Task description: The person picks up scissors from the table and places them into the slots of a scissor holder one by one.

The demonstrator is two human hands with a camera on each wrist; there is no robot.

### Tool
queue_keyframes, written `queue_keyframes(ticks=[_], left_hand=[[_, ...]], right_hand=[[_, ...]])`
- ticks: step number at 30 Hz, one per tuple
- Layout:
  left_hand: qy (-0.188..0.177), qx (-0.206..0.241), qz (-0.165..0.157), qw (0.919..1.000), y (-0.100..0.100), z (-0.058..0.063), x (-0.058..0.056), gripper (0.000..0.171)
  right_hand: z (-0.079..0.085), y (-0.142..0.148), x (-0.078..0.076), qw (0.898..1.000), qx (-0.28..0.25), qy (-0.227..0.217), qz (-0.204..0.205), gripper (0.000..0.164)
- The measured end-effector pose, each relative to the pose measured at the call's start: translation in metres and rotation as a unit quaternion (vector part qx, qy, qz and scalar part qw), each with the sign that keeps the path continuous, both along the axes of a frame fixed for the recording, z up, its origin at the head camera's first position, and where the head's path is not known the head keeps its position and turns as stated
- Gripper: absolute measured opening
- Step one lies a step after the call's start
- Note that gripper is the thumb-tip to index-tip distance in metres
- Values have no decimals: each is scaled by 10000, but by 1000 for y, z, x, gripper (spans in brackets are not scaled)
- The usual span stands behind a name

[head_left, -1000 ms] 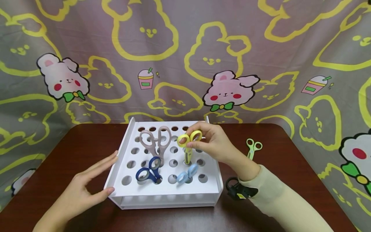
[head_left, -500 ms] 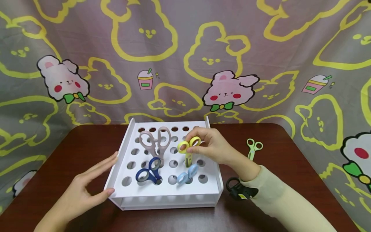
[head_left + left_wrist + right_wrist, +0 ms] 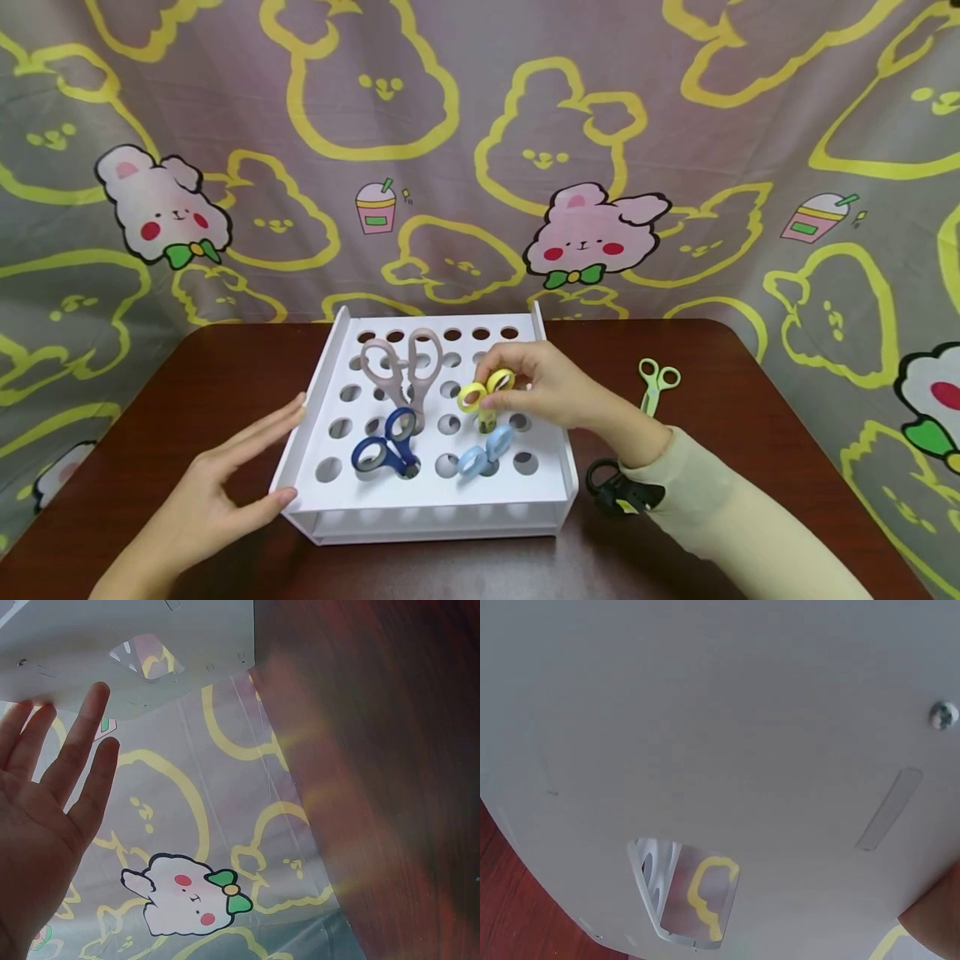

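Observation:
My right hand pinches the yellow-handled scissors by the finger loops, blades pointing down into a hole of the white rack. Just in front of them, light blue scissors stand in a front-row hole. Dark blue scissors and larger mauve scissors also stand in the rack, further left. My left hand rests against the rack's left side, fingers extended; the left wrist view shows its fingers at the panel's edge. In the right wrist view the rack's side panel hides most of the right hand.
Green scissors lie on the brown table to the right of the rack. Nearer, black scissors lie partly under the right sleeve. A patterned curtain hangs behind the table.
My right hand has moved downward with the yellow-handled scissors, and their blades have sunk deeper into the hole. The left hand has stayed against the rack.

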State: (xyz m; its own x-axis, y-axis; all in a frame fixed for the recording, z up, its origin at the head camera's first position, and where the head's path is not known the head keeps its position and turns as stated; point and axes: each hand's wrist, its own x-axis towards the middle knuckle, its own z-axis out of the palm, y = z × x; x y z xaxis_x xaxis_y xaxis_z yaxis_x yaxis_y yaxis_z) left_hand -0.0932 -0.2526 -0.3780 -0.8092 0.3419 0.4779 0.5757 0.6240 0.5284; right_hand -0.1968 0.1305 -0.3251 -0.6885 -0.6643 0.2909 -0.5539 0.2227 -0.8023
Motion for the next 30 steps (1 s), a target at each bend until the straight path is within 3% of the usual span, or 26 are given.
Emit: queue_keyframes(ticks=[30], left_hand=[[80,62,-47,9999,2,-1,0,80]], right_hand=[[-2,6,0,9969,609,370,324,13]])
